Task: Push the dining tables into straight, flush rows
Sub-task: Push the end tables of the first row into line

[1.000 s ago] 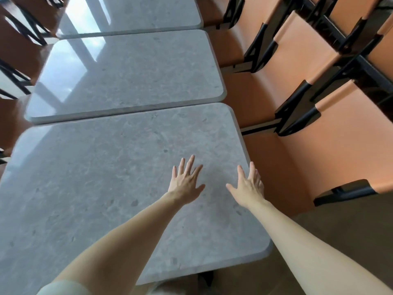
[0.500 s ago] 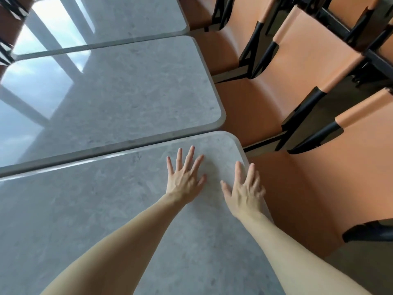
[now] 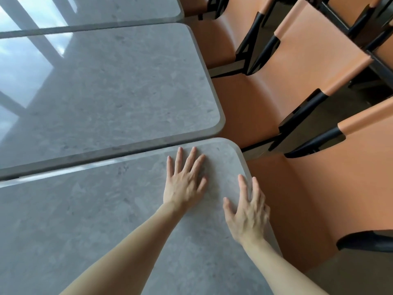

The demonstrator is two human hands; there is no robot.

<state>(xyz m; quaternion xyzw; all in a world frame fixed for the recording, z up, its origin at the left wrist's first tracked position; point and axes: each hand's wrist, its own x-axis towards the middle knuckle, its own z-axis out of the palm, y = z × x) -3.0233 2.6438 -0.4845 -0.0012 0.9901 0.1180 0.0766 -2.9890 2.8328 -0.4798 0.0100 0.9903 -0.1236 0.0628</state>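
Both grips lie flat with fingers spread on the near grey desk (image 3: pixel 89 220), left grip (image 3: pixel 184 184) inward of right grip (image 3: pixel 247 218) at its side edge, the next desk (image 3: pixel 102 92) just ahead, orange chairs (image 3: pixel 297 67) beyond.

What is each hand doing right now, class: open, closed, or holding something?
Left hand: open, fingers spread flat on the near table.
Right hand: open, fingers straight, resting at the table's right edge.
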